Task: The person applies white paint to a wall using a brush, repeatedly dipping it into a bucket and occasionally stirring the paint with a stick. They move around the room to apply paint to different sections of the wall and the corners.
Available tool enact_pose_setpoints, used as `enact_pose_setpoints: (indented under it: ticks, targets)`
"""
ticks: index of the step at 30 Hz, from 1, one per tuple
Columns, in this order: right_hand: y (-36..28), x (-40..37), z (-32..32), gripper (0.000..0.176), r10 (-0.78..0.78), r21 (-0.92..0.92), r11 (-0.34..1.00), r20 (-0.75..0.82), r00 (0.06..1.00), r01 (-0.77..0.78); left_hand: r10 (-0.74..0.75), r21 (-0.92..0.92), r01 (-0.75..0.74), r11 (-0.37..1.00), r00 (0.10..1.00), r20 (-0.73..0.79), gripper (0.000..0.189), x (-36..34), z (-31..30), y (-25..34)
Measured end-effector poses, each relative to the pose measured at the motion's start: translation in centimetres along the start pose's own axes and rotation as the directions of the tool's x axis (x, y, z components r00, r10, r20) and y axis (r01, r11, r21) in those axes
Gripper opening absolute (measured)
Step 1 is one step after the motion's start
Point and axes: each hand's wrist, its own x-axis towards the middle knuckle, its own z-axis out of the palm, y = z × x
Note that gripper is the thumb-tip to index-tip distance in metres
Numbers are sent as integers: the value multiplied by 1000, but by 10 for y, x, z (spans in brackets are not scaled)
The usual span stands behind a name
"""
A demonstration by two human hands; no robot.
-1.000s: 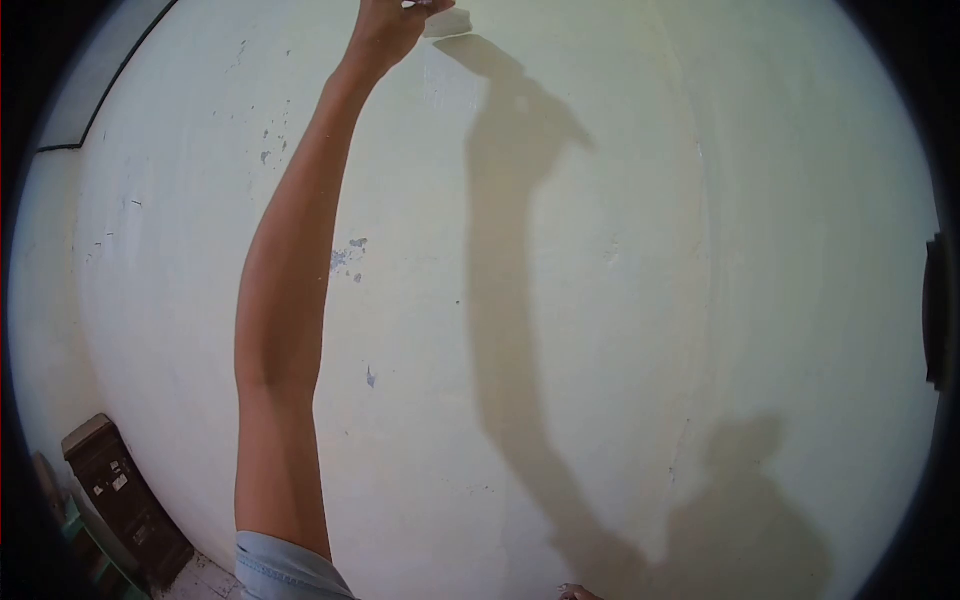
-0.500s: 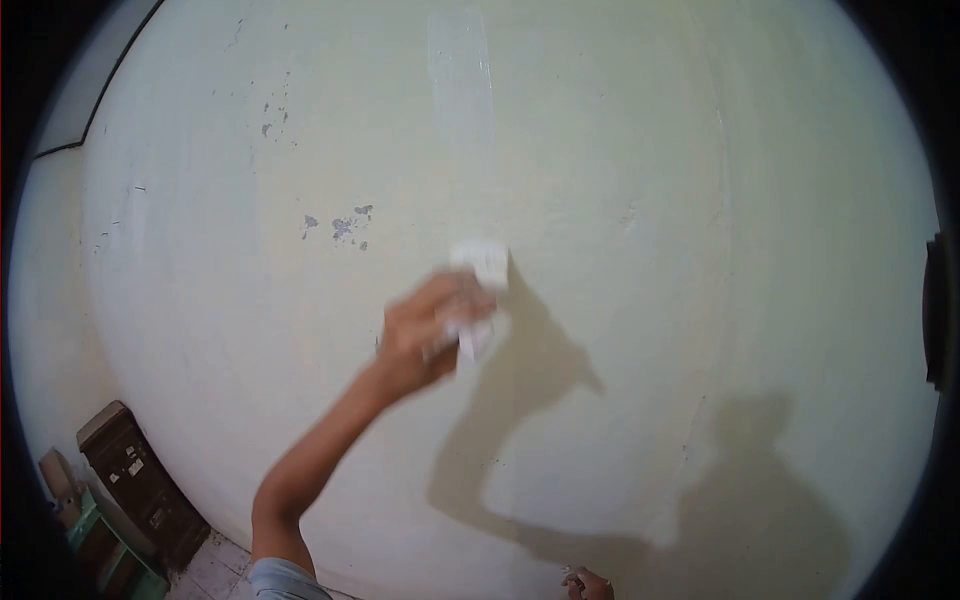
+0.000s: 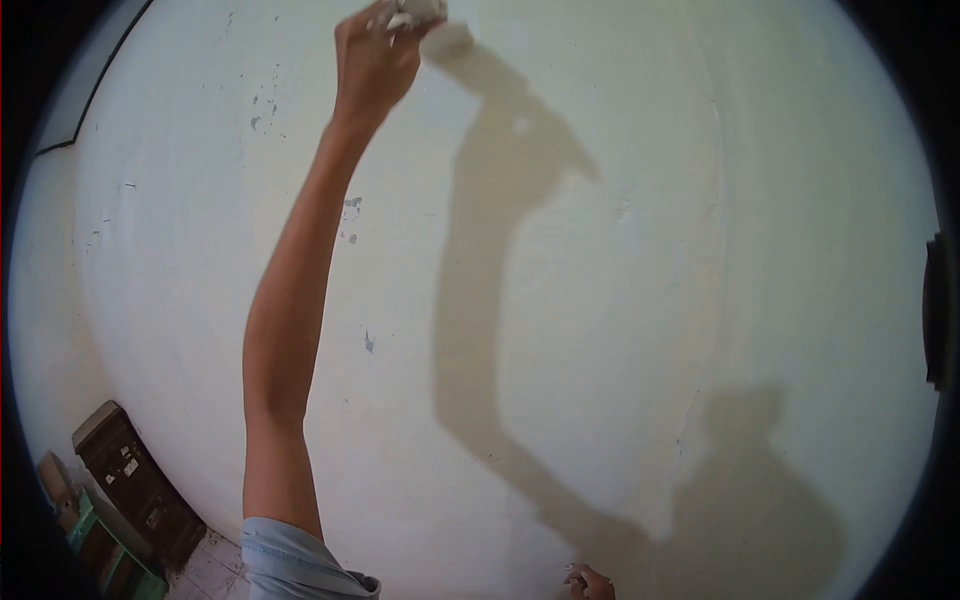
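Observation:
My left hand (image 3: 372, 62) is raised high against a pale cream wall (image 3: 640, 250), arm stretched upward. It is closed around a small white folded pad (image 3: 415, 12) pressed to the wall near the top edge of the view. The arm's shadow falls on the wall to the right of it. Only a small part of my right hand (image 3: 588, 583) shows at the bottom edge, low near the wall, and its fingers are too cut off to read.
The wall has chipped paint spots (image 3: 352, 205) and a small mark (image 3: 369, 343) beside my arm. A dark box (image 3: 130, 480) leans at the wall's foot at lower left, with a green item (image 3: 100, 560) beside it. A dark fitting (image 3: 935, 310) sits at the right edge.
My left hand, high a second ago, dropped to mid-wall with the white pad half a second ago and has swept back up to the top.

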Motion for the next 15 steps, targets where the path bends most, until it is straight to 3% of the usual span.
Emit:
enact_pose_setpoints:
  ticks: [1, 4, 7, 8, 9, 10, 11, 12, 13, 15]
  targets:
    - [-1, 0, 1, 35, 52, 76, 996, -17, 998, -51, -28, -100, 25, 995, 999, -21, 13, 11, 2, -1]
    - [-30, -5, -11, 37, 6, -118, 993, 31, 999, -2, -132, -396, 96, 913, 989, -64, 11, 17, 16, -8]
    - [-38, -7, -10, 38, 23, -258, 966, -3, 1000, -23, -15, -161, 12, 987, 1000, -19, 17, -47, 5, 4]
    - [-34, -4, -11, 39, 70, -237, 970, 46, 997, -57, 29, -333, -52, 941, 997, -73, 18, -72, -2, 17]
    - [-25, 3, -14, 39, 118, -219, 971, 97, 988, -94, -39, -209, 34, 977, 999, -19, 23, -104, -20, 43]
    - [-18, 8, -11, 39, 161, -198, 972, 152, 975, -130, 39, -73, -33, 997, 996, 80, 24, -143, -38, 68]
    - [-10, 7, -5, 37, 83, -246, 967, 86, 993, -60, -77, -94, 103, 990, 965, 252, 19, -175, -58, 100]
    - [-1, 6, 0, 34, -3, -303, 953, 22, 1000, 10, -222, -246, 338, 909, 889, 401, 15, -190, -80, 137]
    - [5, 8, 5, 32, -99, -364, 928, -39, 994, 78, -202, -250, 328, 911, 884, 422, 14, -210, -92, 160]
    - [11, 22, 5, 25, -253, -242, 933, 92, 963, 268, -277, -334, 420, 844, 874, 399, 18, -232, -101, 187]
